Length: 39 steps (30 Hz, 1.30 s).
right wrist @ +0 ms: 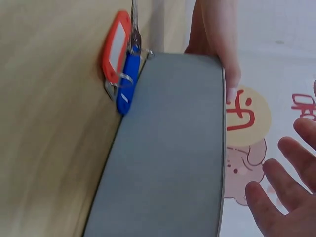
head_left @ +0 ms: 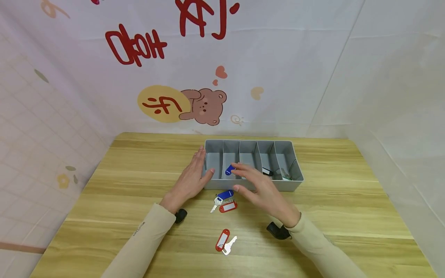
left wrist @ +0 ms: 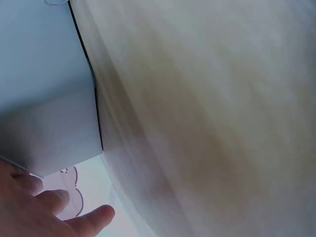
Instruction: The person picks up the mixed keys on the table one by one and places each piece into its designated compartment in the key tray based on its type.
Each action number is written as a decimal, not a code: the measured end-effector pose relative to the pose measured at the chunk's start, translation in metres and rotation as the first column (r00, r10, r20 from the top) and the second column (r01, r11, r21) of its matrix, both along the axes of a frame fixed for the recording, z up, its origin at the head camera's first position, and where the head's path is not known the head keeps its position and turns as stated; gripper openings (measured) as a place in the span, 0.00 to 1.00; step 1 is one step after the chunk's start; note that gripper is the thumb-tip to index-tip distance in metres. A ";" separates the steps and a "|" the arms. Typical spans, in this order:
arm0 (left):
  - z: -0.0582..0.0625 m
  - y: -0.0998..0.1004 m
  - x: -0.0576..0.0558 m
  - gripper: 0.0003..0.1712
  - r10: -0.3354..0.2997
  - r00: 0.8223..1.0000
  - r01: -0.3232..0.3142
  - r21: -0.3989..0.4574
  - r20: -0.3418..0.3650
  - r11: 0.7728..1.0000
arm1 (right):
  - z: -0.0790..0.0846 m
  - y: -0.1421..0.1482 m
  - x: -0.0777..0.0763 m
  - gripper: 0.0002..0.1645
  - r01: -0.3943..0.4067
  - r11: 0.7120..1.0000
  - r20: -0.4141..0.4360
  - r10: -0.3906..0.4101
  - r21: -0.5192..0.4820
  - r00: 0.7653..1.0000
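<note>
A grey divided tray [head_left: 250,185] stands lengthwise across the back of the table. My left hand [head_left: 189,179] lies along its left end, fingers straight beside the wall, thumb at the front left corner. In the right wrist view that thumb [right wrist: 232,81] overlaps the rim. My right hand [head_left: 262,189] is over the tray's front edge, fingers spread, holding nothing. Inside the tray are a blue key tag [head_left: 229,170], a black key tag [head_left: 267,172] and a greenish item [head_left: 286,175]. Just before the tray lie another blue key tag [head_left: 225,195], a red key tag [head_left: 228,207] and a silver key [head_left: 216,203].
Closer to me on the wooden table [head_left: 139,177] lies a second red key tag [head_left: 222,240] with a silver key [head_left: 230,246]. A white printed cloth [head_left: 285,69] hangs behind the table's back edge. Pale cloth also closes in both sides.
</note>
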<state>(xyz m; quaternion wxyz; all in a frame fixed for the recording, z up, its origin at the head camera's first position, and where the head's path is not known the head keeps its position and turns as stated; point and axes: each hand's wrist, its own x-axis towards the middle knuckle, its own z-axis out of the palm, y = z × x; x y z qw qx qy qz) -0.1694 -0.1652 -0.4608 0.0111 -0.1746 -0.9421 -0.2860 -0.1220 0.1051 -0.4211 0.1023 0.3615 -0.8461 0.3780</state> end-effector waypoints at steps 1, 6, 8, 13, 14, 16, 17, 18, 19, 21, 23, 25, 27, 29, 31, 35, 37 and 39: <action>0.000 0.000 0.000 0.48 0.001 1.000 -0.001 0.005 0.002 1.000 | -0.001 0.000 0.002 0.27 -0.012 1.000 -0.001 0.012 -0.003 1.000; -0.001 0.000 0.000 0.48 0.002 1.000 -0.002 0.019 -0.005 1.000 | -0.005 0.001 0.013 0.29 -0.070 0.998 -0.010 0.069 -0.012 0.998; -0.001 0.000 0.001 0.48 0.004 1.000 -0.004 0.013 -0.012 1.000 | -0.006 0.000 0.016 0.29 -0.089 0.996 -0.012 0.089 -0.010 0.996; 0.002 0.000 0.001 0.48 0.015 1.000 -0.016 -0.029 -0.025 0.999 | -0.010 0.000 0.024 0.28 -0.120 0.993 0.014 0.120 0.004 0.993; 0.003 0.000 0.001 0.49 0.015 1.000 -0.016 -0.035 -0.027 0.999 | -0.011 -0.001 0.025 0.28 -0.123 0.992 0.022 0.122 0.009 0.992; 0.004 -0.001 0.001 0.49 0.013 0.999 -0.014 -0.042 -0.030 0.999 | -0.013 -0.001 0.028 0.28 -0.127 0.992 0.042 0.127 0.016 0.991; 0.004 -0.001 0.001 0.49 0.010 0.999 -0.011 -0.041 -0.033 0.999 | -0.013 -0.001 0.030 0.28 -0.129 0.991 0.052 0.128 0.022 0.990; 0.005 -0.001 0.002 0.49 0.006 0.999 -0.008 -0.040 -0.033 0.999 | -0.014 -0.001 0.032 0.28 -0.132 0.991 0.054 0.130 0.031 0.990; 0.005 -0.001 0.002 0.49 0.002 0.999 -0.003 -0.037 -0.035 0.999 | -0.015 -0.002 0.033 0.28 -0.136 0.990 0.054 0.134 0.040 0.990; 0.007 -0.001 0.003 0.49 -0.007 0.999 0.006 -0.024 -0.039 1.000 | -0.017 -0.003 0.037 0.29 -0.151 0.987 0.055 0.148 0.053 0.987; 0.008 -0.002 0.004 0.48 -0.013 0.999 0.013 -0.007 -0.043 1.000 | -0.019 -0.003 0.040 0.29 -0.174 0.983 0.055 0.171 0.060 0.984; 0.011 -0.002 0.006 0.47 -0.018 0.999 0.018 0.009 -0.049 1.000 | -0.021 -0.004 0.043 0.28 -0.204 0.977 0.059 0.200 0.065 0.978; 0.013 -0.003 0.008 0.46 -0.021 0.998 0.022 0.017 -0.062 1.000 | -0.023 -0.004 0.047 0.27 -0.244 0.968 0.071 0.239 0.067 0.968; 0.017 -0.004 0.011 0.45 -0.027 0.996 0.028 0.020 -0.080 0.999 | -0.025 -0.005 0.050 0.28 -0.280 0.956 0.085 0.273 0.083 0.958; 0.019 -0.005 0.013 0.44 -0.036 0.993 0.039 0.026 -0.110 0.999 | -0.026 -0.005 0.053 0.30 -0.312 0.945 0.099 0.303 0.099 0.948; 0.021 -0.009 0.018 0.42 -0.045 0.985 0.054 0.050 -0.169 0.997 | -0.027 -0.008 0.059 0.34 -0.351 0.928 0.122 0.337 0.125 0.934; 0.020 -0.011 0.021 0.42 -0.041 0.982 0.051 0.052 -0.182 0.997 | -0.028 -0.010 0.061 0.35 -0.368 0.921 0.130 0.352 0.128 0.927; 0.020 -0.013 0.024 0.42 -0.031 0.983 0.041 0.054 -0.180 0.998 | -0.030 -0.012 0.063 0.35 -0.386 0.913 0.137 0.368 0.132 0.919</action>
